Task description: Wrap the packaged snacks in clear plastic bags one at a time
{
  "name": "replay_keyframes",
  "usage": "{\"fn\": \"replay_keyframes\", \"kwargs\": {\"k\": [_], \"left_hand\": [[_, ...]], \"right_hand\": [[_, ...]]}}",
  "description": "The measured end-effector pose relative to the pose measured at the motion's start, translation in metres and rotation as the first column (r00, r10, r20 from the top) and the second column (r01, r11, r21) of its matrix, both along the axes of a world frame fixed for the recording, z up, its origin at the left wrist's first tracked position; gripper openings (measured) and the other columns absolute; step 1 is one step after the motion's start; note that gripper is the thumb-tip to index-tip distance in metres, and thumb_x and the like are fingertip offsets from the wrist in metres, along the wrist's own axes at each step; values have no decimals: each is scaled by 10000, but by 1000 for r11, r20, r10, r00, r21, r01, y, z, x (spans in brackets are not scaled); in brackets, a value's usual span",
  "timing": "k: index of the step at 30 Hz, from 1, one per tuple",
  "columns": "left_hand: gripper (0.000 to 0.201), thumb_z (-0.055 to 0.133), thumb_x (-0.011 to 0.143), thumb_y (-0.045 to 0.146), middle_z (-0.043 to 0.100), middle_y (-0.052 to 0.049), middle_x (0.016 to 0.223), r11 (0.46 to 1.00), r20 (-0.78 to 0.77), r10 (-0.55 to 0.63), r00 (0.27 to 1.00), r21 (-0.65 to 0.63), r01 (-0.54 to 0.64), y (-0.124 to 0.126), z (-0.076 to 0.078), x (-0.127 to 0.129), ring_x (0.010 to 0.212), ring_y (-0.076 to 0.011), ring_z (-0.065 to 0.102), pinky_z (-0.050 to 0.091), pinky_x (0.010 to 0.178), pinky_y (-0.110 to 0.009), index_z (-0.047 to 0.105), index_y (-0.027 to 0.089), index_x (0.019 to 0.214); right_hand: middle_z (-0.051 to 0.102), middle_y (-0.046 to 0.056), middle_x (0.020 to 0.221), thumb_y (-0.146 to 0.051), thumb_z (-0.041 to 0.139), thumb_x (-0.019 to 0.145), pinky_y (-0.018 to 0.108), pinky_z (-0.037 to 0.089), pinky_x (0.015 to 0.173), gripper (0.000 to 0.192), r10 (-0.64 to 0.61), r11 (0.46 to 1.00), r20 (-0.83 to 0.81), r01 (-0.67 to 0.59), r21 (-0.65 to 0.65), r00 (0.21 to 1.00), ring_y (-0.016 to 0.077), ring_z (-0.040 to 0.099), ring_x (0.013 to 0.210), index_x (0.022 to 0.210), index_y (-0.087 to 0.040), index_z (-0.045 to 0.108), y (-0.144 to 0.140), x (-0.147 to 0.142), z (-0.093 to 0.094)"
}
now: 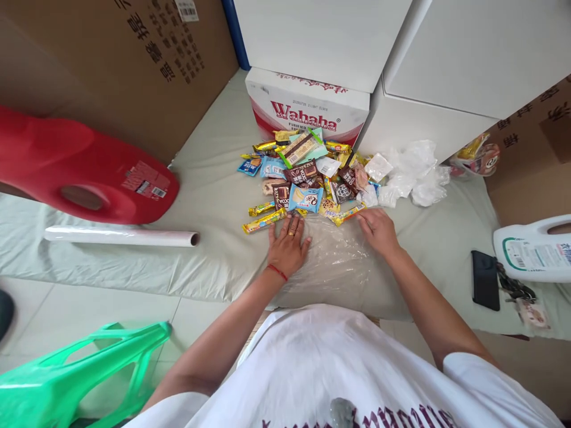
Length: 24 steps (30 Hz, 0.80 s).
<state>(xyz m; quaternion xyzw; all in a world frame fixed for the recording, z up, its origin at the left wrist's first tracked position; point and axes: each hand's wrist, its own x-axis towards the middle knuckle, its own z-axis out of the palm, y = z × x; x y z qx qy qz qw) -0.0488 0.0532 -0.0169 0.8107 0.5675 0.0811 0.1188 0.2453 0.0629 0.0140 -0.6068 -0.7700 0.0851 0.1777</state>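
Observation:
My left hand (288, 245) lies flat with its fingers apart on a clear plastic sheet (332, 255). Its fingertips reach the near edge of a pile of wrapped snacks, beside a blue packet (306, 198) and a yellow stick packet (264, 221). Across the sheet, my right hand (379, 230) has its fingers pressed together next to another yellow stick packet (350, 214). What those fingers pinch, whether film or packet, is too small to tell. Brown cocoa packets (303, 173) and a green-edged bar (302, 147) lie higher in the pile.
Behind the pile stands a Wahaba-marked carton (307, 107). Crumpled clear bags (414, 175) lie to its right. Leftward are a red jug (89, 166) and a film roll (120, 236); rightward, a phone (485, 279) and a white bottle (533, 252). A green stool (89, 374) stands below.

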Motion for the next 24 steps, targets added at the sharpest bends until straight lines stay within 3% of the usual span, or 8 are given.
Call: {"fn": "replay_keyframes", "kwargs": {"k": [5, 10, 12, 15, 18, 20, 21, 24], "left_hand": [[660, 269, 1046, 524, 294, -129, 1689, 999, -18, 11, 1000, -35, -11, 1, 1, 0, 1610, -306, 135, -83, 1223, -726, 317, 215, 1627], [678, 286, 1035, 549, 281, -128, 1695, 999, -7, 17, 1000, -52, -17, 1, 2, 1, 1609, -341, 116, -81, 1204, -759, 312, 225, 1630], [676, 285, 1037, 548, 279, -124, 1696, 999, 1, 13, 1000, -52, -13, 1, 2, 0, 1609, -337, 121, -102, 1206, -747, 310, 227, 1631], [657, 255, 1048, 518, 273, -114, 1700, 999, 10, -8, 1000, -53, 8, 1, 0, -2, 1611, -321, 119, -108, 1216, -731, 307, 223, 1632], [634, 217, 1057, 462, 265, -106, 1704, 998, 17, -25, 1000, -51, 26, 1, -1, -4, 1615, -309, 104, -72, 1230, -727, 300, 214, 1634], [621, 200, 1060, 425, 266, -103, 1704, 998, 17, -24, 1000, -50, 25, 1, -2, -4, 1617, -296, 102, -53, 1241, -715, 299, 212, 1635], [617, 195, 1060, 412, 269, -102, 1703, 998, 15, -21, 1000, -51, 22, 1, -2, -4, 1617, -288, 107, -52, 1245, -707, 303, 211, 1634], [607, 194, 1062, 394, 288, -105, 1695, 999, 10, -14, 1000, -48, 14, 1, -2, -3, 1614, -276, 130, -66, 1249, -690, 317, 215, 1629]], "right_hand": [[576, 136, 1475, -140, 423, 964, 503, 451, 1017, 489, 104, 995, 307, -95, -43, 946, 363, 456, 1321, 1420, -154, 600, 83, -25, 11], [667, 144, 1340, -205, 475, 973, 546, 396, 1041, 391, 134, 989, 377, -101, -105, 917, 378, 484, 1257, 1298, -155, 687, 109, -22, 12], [701, 134, 1267, -262, 440, 999, 546, 401, 1046, 390, 78, 996, 270, -63, -63, 960, 361, 505, 1233, 1267, -170, 708, 100, -10, 16], [721, 122, 1156, -403, 438, 1004, 529, 432, 1044, 415, -102, 991, -113, 111, 78, 988, 332, 544, 1191, 1237, -203, 718, 75, 12, 29], [713, 85, 1110, -513, 447, 987, 460, 508, 957, 464, -165, 980, -534, 201, 9, 829, 282, 630, 1077, 1264, -227, 685, 48, 24, 48], [719, 57, 1056, -540, 482, 970, 392, 544, 847, 459, -157, 984, -653, 62, -166, 741, 240, 674, 938, 1235, -232, 697, 32, 15, 56], [723, 47, 1025, -534, 506, 963, 364, 548, 806, 441, -139, 967, -660, -43, -251, 738, 223, 680, 886, 1204, -229, 714, 26, 6, 56], [738, 39, 1017, -429, 495, 984, 342, 551, 811, 372, -4, 868, -578, -284, -407, 816, 199, 678, 867, 1169, -217, 739, 17, -35, 43]]}}
